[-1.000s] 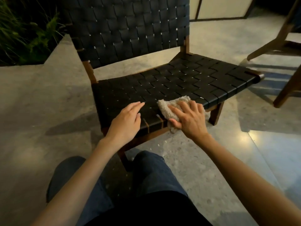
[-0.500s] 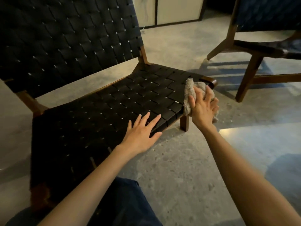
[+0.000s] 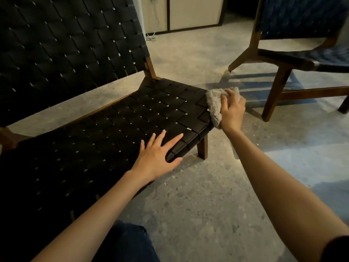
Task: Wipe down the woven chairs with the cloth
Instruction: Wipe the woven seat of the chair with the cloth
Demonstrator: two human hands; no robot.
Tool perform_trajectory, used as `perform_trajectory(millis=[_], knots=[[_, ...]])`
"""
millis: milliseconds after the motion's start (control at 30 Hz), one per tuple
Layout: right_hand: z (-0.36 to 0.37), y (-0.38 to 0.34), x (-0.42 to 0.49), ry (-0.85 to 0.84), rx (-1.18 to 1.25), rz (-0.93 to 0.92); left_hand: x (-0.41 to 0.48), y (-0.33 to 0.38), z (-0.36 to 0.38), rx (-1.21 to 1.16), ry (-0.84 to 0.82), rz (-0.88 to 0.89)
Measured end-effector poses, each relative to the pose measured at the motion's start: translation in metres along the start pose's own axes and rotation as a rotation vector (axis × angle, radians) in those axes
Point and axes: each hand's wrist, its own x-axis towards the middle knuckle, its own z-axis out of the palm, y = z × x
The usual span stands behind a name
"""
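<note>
the cloth (image 3: 214,104) has gone from the near edge of the chair (image 3: 122,125) round to the right edge of its seat, and the left hand (image 3: 158,153) has slid right along the near edge after it. now the right hand (image 3: 233,110) grips the bunched cloth, fingers curled over it, and presses it against the seat's far right corner, partly hanging off the side. the left hand lies flat with fingers spread on the near right part of the seat, thumb over the edge, holding nothing.

risks, as i judge them: the cloth sits half off the corner, so a hard stroke could carry it past the edge and out of the hand onto the floor (image 3: 207,205). its loose pile could catch on a strap edge or in a gap in the weave. sideways pressure could shove the chair if the left hand lifts. the chair's back and the second chair (image 3: 302,35), far right, look not yet wiped.
</note>
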Motion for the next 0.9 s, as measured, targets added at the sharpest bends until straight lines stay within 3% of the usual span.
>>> perform_trajectory(millis=[100,167,333,533,900], knots=[[0.011,-0.014,-0.014,0.15,0.25,0.207,0.0,0.001,0.001,-0.002,0.014,-0.01],[0.012,-0.021,-0.022,0.154,0.273,0.253,0.0,0.001,0.002,-0.007,0.02,-0.013],[0.014,-0.028,-0.069,-0.1,0.191,0.17,0.0,0.0,0.002,-0.047,0.02,0.0],[0.01,-0.034,-0.104,-0.233,0.106,0.086,-0.019,-0.015,-0.002,-0.208,0.008,-0.018],[0.029,-0.078,-0.211,-0.377,0.005,-0.03,-0.128,-0.061,-0.008,0.058,0.042,-0.129]])
